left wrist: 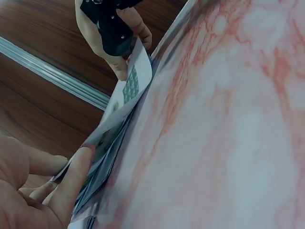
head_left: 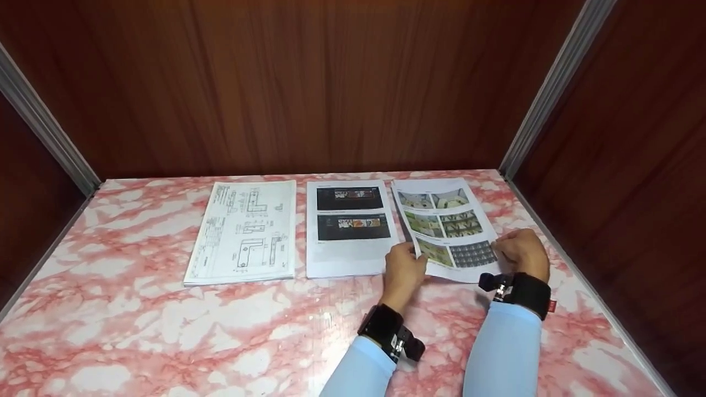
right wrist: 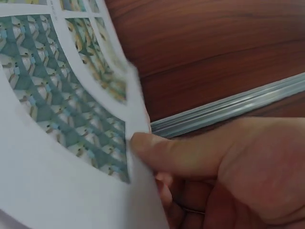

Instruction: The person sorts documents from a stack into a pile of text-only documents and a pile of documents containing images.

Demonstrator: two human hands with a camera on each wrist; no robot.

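Note:
A printed sheet of paper (head_left: 447, 264) with rows of colour photos is held at both side edges over the right-hand stack. My left hand (head_left: 405, 270) pinches its left edge between thumb and fingers. On the opposite edge my right hand (head_left: 521, 253) pinches it, the thumb (right wrist: 167, 150) on the printed face and the fingers behind. The sheet bows between the hands, and its near edge stands off the darker-looking papers (left wrist: 102, 171) beneath, as the left wrist view shows. Those lower papers are mostly hidden by the sheet.
Left of the held sheet lies a paper stack (head_left: 347, 259) with two dark screenshots printed on top. Farther left is a thicker stack of technical drawings (head_left: 242, 237). All lie on a red-and-white marbled table (head_left: 193, 342). Brown wood-grain panels (head_left: 298, 82) with metal corner strips enclose it.

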